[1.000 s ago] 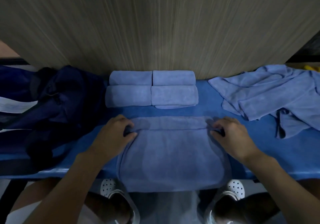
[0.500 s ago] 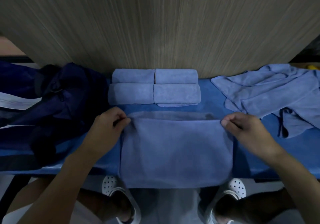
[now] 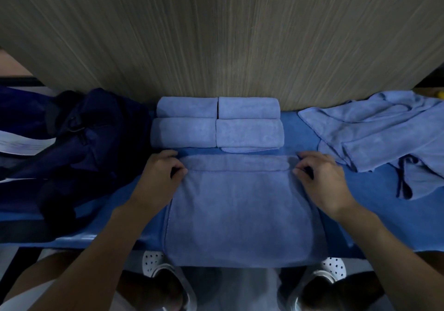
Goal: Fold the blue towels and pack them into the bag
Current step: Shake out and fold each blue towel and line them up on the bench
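A blue towel (image 3: 242, 212) lies flat in front of me on the blue table (image 3: 374, 217), its near part hanging over the front edge. Its far edge is turned over into a narrow rolled band. My left hand (image 3: 159, 178) pinches the left end of that band, and my right hand (image 3: 323, 179) pinches the right end. Behind it, several folded blue towels (image 3: 217, 123) sit in two rows against the wall. A dark navy bag (image 3: 79, 147) lies at the left of the table.
A heap of unfolded blue towels (image 3: 389, 133) covers the right end of the table. A wood-grain wall (image 3: 221, 34) rises directly behind the table. Below the front edge are my knees and white perforated shoes (image 3: 153, 260).
The towel's far edge was lifted flat half a second ago; now both hands have turned it over toward me again into a narrow band and grip its ends.
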`<state>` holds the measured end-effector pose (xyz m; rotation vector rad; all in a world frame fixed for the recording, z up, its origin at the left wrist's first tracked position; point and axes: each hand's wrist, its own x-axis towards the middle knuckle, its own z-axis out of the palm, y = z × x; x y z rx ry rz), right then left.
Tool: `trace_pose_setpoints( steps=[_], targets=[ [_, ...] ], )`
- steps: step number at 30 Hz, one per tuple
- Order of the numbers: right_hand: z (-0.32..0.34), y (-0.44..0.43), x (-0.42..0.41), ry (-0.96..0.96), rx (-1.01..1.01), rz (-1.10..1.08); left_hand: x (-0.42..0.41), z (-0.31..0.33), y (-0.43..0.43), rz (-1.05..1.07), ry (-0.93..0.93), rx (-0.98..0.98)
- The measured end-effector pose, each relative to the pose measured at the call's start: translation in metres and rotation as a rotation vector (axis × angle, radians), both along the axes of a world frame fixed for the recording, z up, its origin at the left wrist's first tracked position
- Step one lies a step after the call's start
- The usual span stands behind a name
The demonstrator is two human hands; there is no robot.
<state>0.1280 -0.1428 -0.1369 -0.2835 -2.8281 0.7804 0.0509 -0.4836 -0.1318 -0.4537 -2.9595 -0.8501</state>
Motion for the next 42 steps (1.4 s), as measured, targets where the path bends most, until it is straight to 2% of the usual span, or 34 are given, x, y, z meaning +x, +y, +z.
trace_pose_setpoints(
  steps=[4,8,12,15,21,27,31,34,38,42],
  targets=[
    [-0.004,0.001,-0.003,0.011,0.028,0.004,-0.001,0.0,-0.001,-0.028,0.022,0.033],
    [-0.002,-0.001,-0.004,0.024,-0.03,0.019,-0.001,-0.001,-0.002,-0.038,0.036,0.023],
    [0.003,-0.003,-0.002,0.023,-0.215,-0.058,0.002,0.005,-0.001,-0.016,0.05,0.078],
    [0.007,-0.001,-0.004,-0.034,-0.431,-0.11,0.002,0.008,-0.001,0.002,0.056,0.127],
    [0.019,0.0,0.004,-0.049,-0.762,-0.126,-0.002,0.027,-0.003,-0.007,-0.062,0.222],
    [0.028,0.007,0.011,-0.11,-0.902,-0.165,0.006,0.046,-0.004,0.013,-0.141,0.291],
    [0.035,0.008,0.016,-0.198,-0.916,-0.13,0.008,0.052,-0.005,0.019,-0.208,0.238],
    [0.041,0.007,0.019,-0.162,-0.884,-0.127,0.011,0.059,-0.004,0.005,-0.126,0.224],
    [0.049,0.007,0.027,-0.095,-0.941,-0.162,0.022,0.076,-0.004,-0.022,-0.013,0.317],
    [0.068,0.007,0.038,-0.208,-1.006,-0.129,0.029,0.096,-0.007,-0.072,0.141,0.34]
  ],
)
